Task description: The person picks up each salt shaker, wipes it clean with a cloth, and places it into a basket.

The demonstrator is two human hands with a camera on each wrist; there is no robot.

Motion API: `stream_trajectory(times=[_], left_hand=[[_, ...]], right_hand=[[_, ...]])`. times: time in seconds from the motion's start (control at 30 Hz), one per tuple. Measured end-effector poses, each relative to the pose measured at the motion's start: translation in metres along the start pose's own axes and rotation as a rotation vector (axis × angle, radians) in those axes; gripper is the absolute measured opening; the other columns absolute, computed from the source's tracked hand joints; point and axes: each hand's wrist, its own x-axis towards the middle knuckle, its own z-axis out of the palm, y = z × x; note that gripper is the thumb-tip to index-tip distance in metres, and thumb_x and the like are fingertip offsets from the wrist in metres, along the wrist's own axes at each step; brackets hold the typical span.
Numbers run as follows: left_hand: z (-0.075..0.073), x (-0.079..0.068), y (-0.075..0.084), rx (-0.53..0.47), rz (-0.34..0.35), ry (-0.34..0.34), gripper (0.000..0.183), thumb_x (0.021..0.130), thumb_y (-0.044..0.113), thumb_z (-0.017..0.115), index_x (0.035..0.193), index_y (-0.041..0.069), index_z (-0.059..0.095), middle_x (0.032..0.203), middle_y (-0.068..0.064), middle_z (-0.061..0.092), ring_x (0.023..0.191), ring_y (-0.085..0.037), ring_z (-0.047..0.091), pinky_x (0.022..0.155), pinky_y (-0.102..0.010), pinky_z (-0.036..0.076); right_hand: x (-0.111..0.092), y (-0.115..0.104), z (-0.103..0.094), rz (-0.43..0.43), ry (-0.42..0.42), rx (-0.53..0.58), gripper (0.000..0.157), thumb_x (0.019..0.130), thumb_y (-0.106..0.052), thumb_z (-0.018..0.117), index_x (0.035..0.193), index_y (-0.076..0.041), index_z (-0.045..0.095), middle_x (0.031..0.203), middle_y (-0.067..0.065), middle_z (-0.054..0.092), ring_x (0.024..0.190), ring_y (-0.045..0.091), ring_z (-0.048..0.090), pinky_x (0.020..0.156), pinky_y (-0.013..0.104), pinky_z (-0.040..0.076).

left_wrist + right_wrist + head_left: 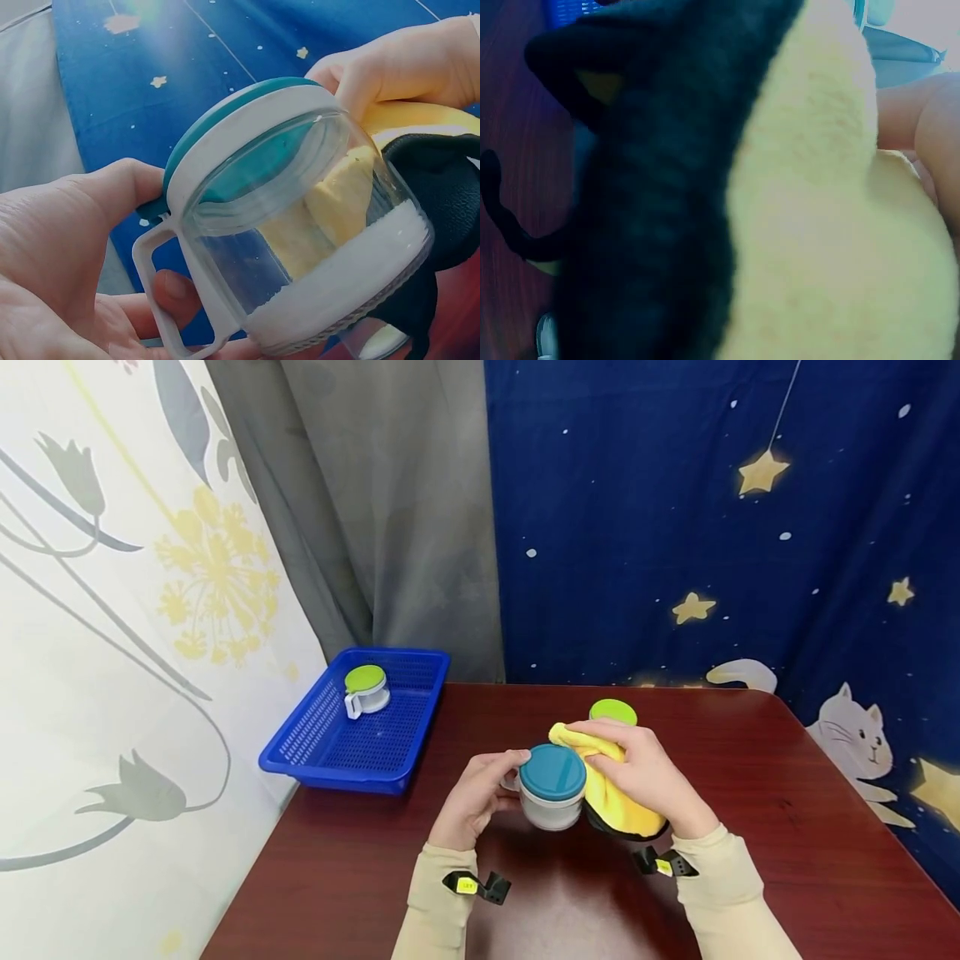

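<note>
My left hand [480, 789] grips a clear jar [551, 797] by its white handle [161, 289], thumb against the teal lid [553, 772]. White granules [352, 289] lie inside the tilted jar, as the left wrist view shows. My right hand [648, 768] holds a yellow cloth [615, 797] with a dark edge against the jar's right side. That cloth [810, 202] fills most of the right wrist view and hides the jar there. Just beyond the right hand stands a jar with a green lid [613, 711], its lower part mostly hidden.
A blue perforated basket [337, 777] stands at the table's back left, holding another green-lidded jar [367, 689] with a white handle. Beneath everything is a dark red-brown table [780, 793]. Curtains [637, 527] hang behind, and a patterned white one [112, 652] borders the left side.
</note>
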Motion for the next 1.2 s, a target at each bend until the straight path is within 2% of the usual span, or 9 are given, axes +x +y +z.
stream_trajectory(times=[0.23, 0.37, 0.5, 0.6, 0.7, 0.83, 1.0, 1.2], left_hand=[[0.000, -0.001, 0.001, 0.029, 0.013, -0.023, 0.024, 0.089, 0.033, 0.074, 0.089, 0.009, 0.076, 0.078, -0.002, 0.064, 0.074, -0.019, 0.060, 0.070, -0.043, 0.057], [0.000, -0.001, 0.001, 0.015, 0.004, -0.032, 0.021, 0.089, 0.031, 0.074, 0.087, 0.010, 0.076, 0.075, -0.001, 0.062, 0.072, -0.018, 0.059, 0.070, -0.044, 0.057], [0.001, 0.001, 0.002, -0.004, 0.000, -0.011, 0.023, 0.089, 0.033, 0.074, 0.085, 0.011, 0.075, 0.072, -0.001, 0.061, 0.071, -0.018, 0.059, 0.070, -0.042, 0.055], [0.001, 0.002, 0.003, -0.016, -0.001, 0.016, 0.024, 0.088, 0.035, 0.075, 0.084, 0.011, 0.075, 0.071, -0.002, 0.061, 0.071, -0.019, 0.060, 0.069, -0.041, 0.054], [0.001, 0.002, 0.003, -0.043, -0.003, 0.034, 0.024, 0.088, 0.034, 0.075, 0.085, 0.010, 0.074, 0.072, -0.003, 0.063, 0.073, -0.020, 0.062, 0.068, -0.042, 0.055], [0.003, 0.004, 0.001, -0.079, 0.002, 0.067, 0.022, 0.089, 0.032, 0.075, 0.083, 0.010, 0.074, 0.073, -0.004, 0.065, 0.075, -0.020, 0.064, 0.067, -0.041, 0.055], [0.005, 0.004, 0.001, -0.123, 0.028, 0.147, 0.023, 0.088, 0.032, 0.076, 0.080, 0.011, 0.074, 0.073, -0.004, 0.065, 0.074, -0.021, 0.063, 0.066, -0.039, 0.053], [0.010, 0.005, 0.004, -0.146, 0.081, 0.256, 0.029, 0.088, 0.036, 0.076, 0.088, 0.007, 0.076, 0.081, -0.008, 0.069, 0.076, -0.025, 0.066, 0.069, -0.040, 0.054]], right_hand=[[0.005, 0.007, 0.003, -0.043, -0.067, 0.017, 0.047, 0.093, -0.002, 0.067, 0.130, -0.031, 0.066, 0.124, -0.012, 0.064, 0.103, 0.016, 0.058, 0.078, 0.032, 0.056], [0.006, 0.014, 0.008, -0.066, -0.110, -0.026, 0.049, 0.091, 0.002, 0.065, 0.128, -0.030, 0.067, 0.123, -0.015, 0.065, 0.107, 0.013, 0.058, 0.084, 0.034, 0.054], [0.004, 0.021, 0.016, -0.053, -0.151, -0.074, 0.047, 0.091, 0.002, 0.066, 0.126, -0.029, 0.069, 0.119, -0.015, 0.066, 0.106, 0.011, 0.060, 0.088, 0.037, 0.053], [0.000, 0.026, 0.021, -0.021, -0.157, -0.096, 0.046, 0.089, 0.004, 0.066, 0.121, -0.029, 0.071, 0.114, -0.014, 0.067, 0.101, 0.012, 0.061, 0.087, 0.037, 0.053], [-0.003, 0.030, 0.025, -0.002, -0.141, -0.121, 0.046, 0.086, 0.005, 0.067, 0.119, -0.027, 0.071, 0.113, -0.012, 0.067, 0.100, 0.012, 0.061, 0.087, 0.037, 0.052], [-0.007, 0.032, 0.028, 0.024, -0.103, -0.128, 0.044, 0.088, 0.001, 0.070, 0.124, -0.024, 0.069, 0.118, -0.009, 0.066, 0.103, 0.012, 0.060, 0.087, 0.038, 0.051], [-0.009, 0.028, 0.033, 0.114, -0.073, -0.091, 0.045, 0.091, -0.006, 0.070, 0.133, -0.020, 0.064, 0.121, -0.004, 0.066, 0.098, 0.015, 0.061, 0.081, 0.035, 0.053], [-0.011, 0.024, 0.036, 0.191, -0.002, -0.062, 0.047, 0.091, -0.010, 0.072, 0.137, -0.014, 0.061, 0.121, 0.005, 0.066, 0.094, 0.021, 0.061, 0.077, 0.036, 0.054]])
